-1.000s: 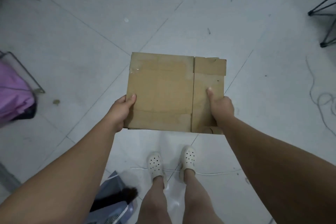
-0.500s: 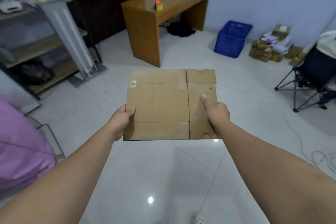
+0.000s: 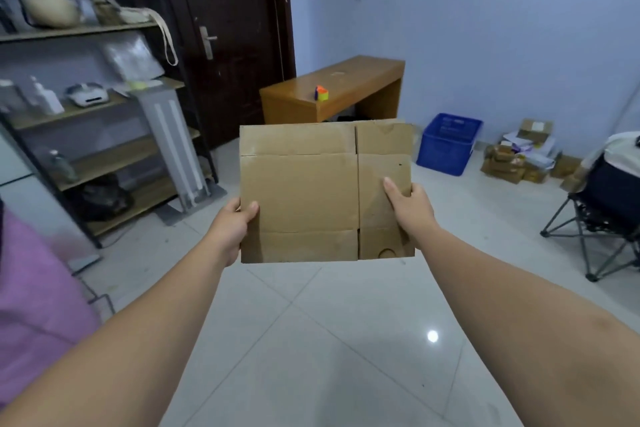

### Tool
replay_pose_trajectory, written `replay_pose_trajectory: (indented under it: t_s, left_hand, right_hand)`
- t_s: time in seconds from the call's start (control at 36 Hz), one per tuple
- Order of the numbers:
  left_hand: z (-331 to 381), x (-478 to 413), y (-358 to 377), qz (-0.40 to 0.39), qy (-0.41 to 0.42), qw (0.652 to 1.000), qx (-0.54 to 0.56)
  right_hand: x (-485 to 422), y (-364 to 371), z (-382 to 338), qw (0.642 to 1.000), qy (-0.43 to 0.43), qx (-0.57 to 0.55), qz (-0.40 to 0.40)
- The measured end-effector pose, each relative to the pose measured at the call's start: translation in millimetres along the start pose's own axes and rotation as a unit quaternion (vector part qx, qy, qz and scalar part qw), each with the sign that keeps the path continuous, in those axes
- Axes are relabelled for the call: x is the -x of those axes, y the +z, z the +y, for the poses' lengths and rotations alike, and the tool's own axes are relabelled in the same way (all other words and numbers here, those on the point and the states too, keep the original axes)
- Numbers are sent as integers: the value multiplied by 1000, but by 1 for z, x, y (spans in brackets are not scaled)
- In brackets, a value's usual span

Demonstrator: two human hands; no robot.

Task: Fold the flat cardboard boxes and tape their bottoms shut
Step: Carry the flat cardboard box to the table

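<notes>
A flat, folded brown cardboard box (image 3: 311, 191) hangs in front of me at chest height, its face toward the camera. My left hand (image 3: 232, 225) grips its left edge, thumb on the front. My right hand (image 3: 410, 208) grips the right edge, thumb laid up the narrow right panel. Creases mark the top and bottom flaps. A small orange and yellow roll of tape (image 3: 321, 93) sits on the wooden desk (image 3: 363, 80) behind the box.
A metal shelf rack (image 3: 86, 114) with bottles and bags stands at the left beside a dark door (image 3: 228, 28). A blue crate (image 3: 448, 144), a pile of small cartons (image 3: 523, 156) and a folding chair (image 3: 602, 218) line the right. Pink fabric (image 3: 31, 305) lies at the left edge.
The view has tilted up from the floor and my feet to the room. The flat box has risen with it, still held in both hands the same way.
</notes>
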State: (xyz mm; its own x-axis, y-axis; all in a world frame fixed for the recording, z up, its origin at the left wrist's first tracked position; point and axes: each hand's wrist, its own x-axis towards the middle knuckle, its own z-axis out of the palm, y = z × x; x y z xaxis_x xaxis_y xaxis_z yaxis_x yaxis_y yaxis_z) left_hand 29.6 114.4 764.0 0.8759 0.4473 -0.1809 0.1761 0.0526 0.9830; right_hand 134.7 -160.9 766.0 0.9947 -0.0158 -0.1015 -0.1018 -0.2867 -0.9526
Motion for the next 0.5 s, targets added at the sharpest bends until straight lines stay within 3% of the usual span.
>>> replay_pose_trajectory:
  t_s: [0.25,0.5]
  left_hand:
    - [10,-54,1,43,11,999,8]
    - [33,-146,46,61,-4,998,14]
  right_hand:
    - [-51,26,-8,996,35,-84,-24]
    - [-160,36,-16,993,39,-109,-27]
